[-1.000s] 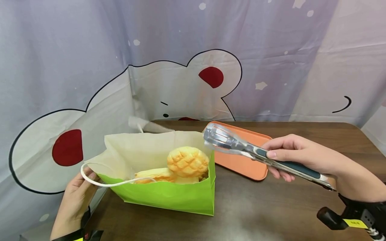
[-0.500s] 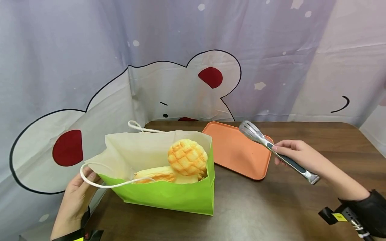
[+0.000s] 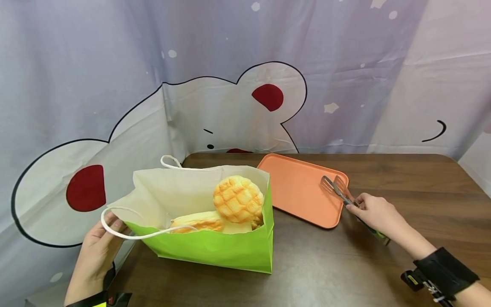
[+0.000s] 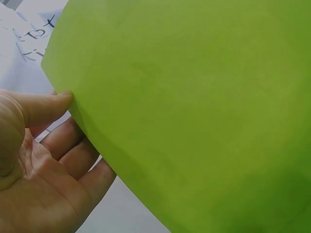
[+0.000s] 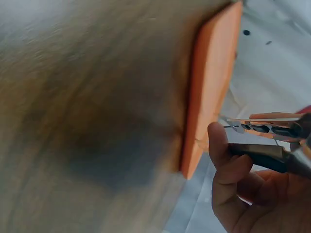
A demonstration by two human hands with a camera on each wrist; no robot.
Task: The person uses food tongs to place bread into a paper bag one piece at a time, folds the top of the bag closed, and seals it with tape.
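A green paper bag (image 3: pixel 215 253) with a cream inside lies tipped with its mouth toward me. My left hand (image 3: pixel 96 245) pinches the bag's left edge between thumb and fingers, plain in the left wrist view on the green paper (image 4: pixel 194 107). Inside the bag sit a round bun (image 3: pixel 238 199) with a crosshatched top and a long pale bread (image 3: pixel 197 221); more bread is partly hidden. On the right, my right hand (image 3: pixel 377 213) grips metal tongs (image 3: pixel 337 190) with dark handle grips. Their spread tips hang over the right end of an orange tray (image 3: pixel 295 183) and hold nothing.
One white cord handle (image 3: pixel 132 236) loops across the bag's front, and another (image 3: pixel 170 161) stands up behind it. The brown wooden table (image 3: pixel 307 264) meets a printed curtain (image 3: pixel 337 76) along its back edge. The tray stands just right of the bag.
My right hand has moved right and down with the tongs, away from the bag to the tray's right end. The tongs' tips have spread apart. My left hand stays at the bag.
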